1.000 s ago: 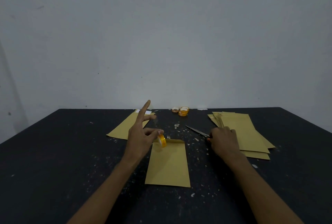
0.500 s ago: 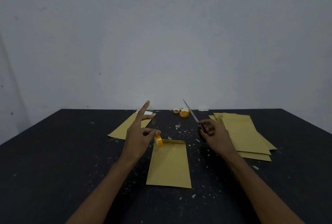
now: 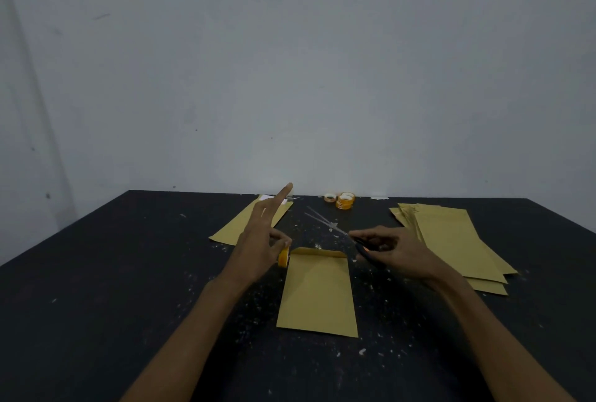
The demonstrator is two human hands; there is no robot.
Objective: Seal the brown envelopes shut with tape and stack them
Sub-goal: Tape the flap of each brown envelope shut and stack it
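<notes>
Two loose envelopes: centre envelope, far envelope — one envelope stack, uncountable; one scissors; one held tape roll — at least two spare rolls.

Bare wall, dark table; dim, even light.
Grey-white wall fills upper half of frame, scuffed, small dark marks at centre and lower left; a paler slanting band runs down far left. Black table spans lower half, its top flecked with pale specks.
</notes>
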